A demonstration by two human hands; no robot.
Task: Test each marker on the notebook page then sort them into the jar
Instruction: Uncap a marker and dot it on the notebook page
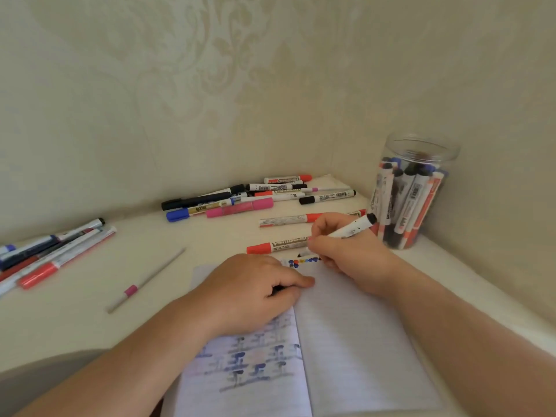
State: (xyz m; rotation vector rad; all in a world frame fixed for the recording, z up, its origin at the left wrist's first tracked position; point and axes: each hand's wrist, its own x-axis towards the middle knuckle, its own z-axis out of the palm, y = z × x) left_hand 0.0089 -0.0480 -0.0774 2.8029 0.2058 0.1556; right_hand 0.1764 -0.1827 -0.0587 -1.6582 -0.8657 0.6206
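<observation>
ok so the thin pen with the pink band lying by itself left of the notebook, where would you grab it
Pinch the thin pen from above on the bare grey shaft beyond its pink band, fingers across its width. It lies flat and diagonal on the table, apart from the other markers, so both sides look free. The left hand, now on the notebook, is nearer.

1. Pale cream wallpaper (210, 85) with a faint damask pattern, meeting in a corner at right.
2. Off-white tabletop (75, 311) pushed against both walls.
3. Soft, even, shadowless light throughout.
</observation>
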